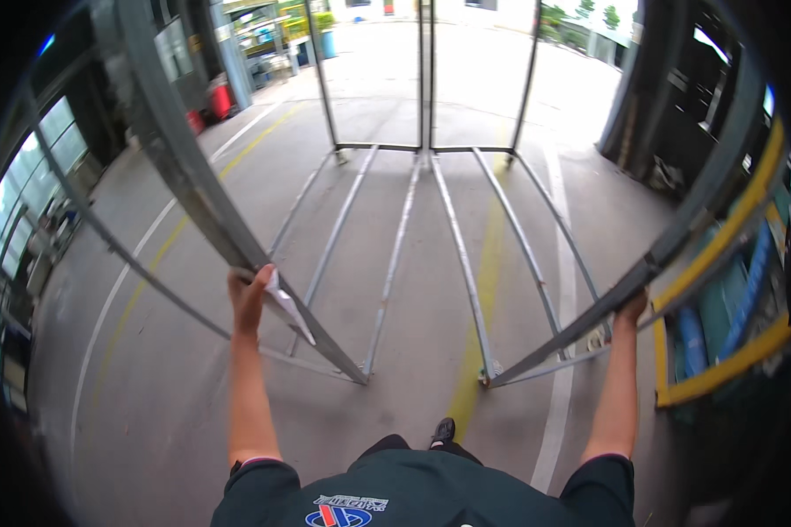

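Note:
Two open metal frame carts stand side by side before me, with bare bars along their bases. My left hand (249, 303) is closed round the near upright post (211, 202) of the left cart. A crumpled white sheet of paper (290, 307) lies against that post beside my fingers; whether I hold it or it is stuck on, I cannot tell. At the right, my right hand (631, 307) grips the near upright post (589, 316) of the right cart, its fingers partly hidden behind the metal. A small caster (485, 378) shows at the right cart's near inner corner.
A yellow-framed rack (725, 369) with blue rolls (693, 341) stands close on the right. Red containers (221, 97) are by the far left pillar. A yellow line (488, 307) and white lines cross the concrete floor. Bright open ground lies beyond the carts. My shoe (445, 429) is below.

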A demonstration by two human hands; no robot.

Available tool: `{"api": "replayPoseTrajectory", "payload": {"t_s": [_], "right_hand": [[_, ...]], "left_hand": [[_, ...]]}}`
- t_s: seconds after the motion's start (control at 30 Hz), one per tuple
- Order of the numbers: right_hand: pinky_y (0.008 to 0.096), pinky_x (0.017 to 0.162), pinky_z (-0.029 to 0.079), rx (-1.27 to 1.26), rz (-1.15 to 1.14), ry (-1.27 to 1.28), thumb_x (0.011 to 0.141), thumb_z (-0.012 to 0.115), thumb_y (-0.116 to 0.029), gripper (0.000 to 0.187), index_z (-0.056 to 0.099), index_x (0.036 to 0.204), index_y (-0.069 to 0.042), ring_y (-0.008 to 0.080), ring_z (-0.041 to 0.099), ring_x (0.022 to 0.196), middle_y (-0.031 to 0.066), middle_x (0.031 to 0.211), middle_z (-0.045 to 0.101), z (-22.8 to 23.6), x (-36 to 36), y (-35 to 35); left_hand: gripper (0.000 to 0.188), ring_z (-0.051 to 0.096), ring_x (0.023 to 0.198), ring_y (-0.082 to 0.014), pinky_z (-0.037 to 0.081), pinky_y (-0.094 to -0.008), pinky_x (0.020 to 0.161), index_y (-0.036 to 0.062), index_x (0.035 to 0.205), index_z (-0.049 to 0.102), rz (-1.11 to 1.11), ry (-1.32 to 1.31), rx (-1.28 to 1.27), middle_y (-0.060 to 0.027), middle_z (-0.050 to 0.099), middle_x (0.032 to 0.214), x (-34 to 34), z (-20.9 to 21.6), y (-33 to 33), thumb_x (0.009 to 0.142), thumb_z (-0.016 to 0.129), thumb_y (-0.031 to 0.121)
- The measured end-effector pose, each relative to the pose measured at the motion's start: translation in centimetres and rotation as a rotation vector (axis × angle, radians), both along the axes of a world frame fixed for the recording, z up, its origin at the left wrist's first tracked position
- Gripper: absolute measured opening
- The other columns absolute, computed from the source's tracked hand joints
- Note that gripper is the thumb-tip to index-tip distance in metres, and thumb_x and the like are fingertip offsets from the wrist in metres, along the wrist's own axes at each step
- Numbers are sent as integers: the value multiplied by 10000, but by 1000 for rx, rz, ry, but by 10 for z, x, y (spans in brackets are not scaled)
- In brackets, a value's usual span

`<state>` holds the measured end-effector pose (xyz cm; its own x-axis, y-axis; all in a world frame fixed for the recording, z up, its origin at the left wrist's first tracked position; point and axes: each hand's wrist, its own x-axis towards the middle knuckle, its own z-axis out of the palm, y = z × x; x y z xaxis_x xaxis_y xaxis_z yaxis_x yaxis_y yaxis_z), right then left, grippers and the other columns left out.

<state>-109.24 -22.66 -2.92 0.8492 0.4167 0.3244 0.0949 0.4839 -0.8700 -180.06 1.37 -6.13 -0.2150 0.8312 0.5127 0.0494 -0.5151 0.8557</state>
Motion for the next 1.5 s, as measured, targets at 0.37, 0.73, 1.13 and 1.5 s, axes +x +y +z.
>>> {"api": "replayPoseTrajectory", "payload": {"t_s": [0.37, 0.73, 1.13, 1.5], "right_hand": [[469, 909, 391, -269, -456, -141, 956, 301, -264, 396, 575, 1056, 5, 432, 500, 1058, 308, 1057, 557, -28, -155, -30], [451, 935, 345, -318, -522, -385, 941, 330, -309, 421, 583, 1045, 10, 449, 458, 1055, 306, 1075, 536, -56, -427, -190], [396, 909, 361, -82, -215, -141, 931, 357, -313, 431, 603, 1027, 28, 340, 511, 988, 249, 975, 605, -67, -676, -490], [408, 952, 351, -285, -435, -172, 929, 355, -298, 426, 588, 1039, 41, 395, 478, 1088, 300, 1130, 544, -99, -951, -773]], "left_hand": [[496, 579, 865, -190, 474, -311, 774, -66, 1051, 582, -166, -58, -100, -106, 604, 982, -113, -24, 3, 812, 707, 350], [495, 569, 922, -184, 442, -320, 838, -49, 1020, 638, -120, -55, -92, -93, 619, 1024, -305, -88, -79, 801, 713, 388], [448, 572, 853, -159, 453, -296, 800, -31, 990, 635, -234, -89, -28, -68, 623, 957, -524, -93, -320, 818, 708, 377], [507, 588, 814, -179, 483, -304, 726, -46, 986, 638, -131, 19, -60, -94, 636, 957, -759, -128, -625, 782, 737, 408]]}}
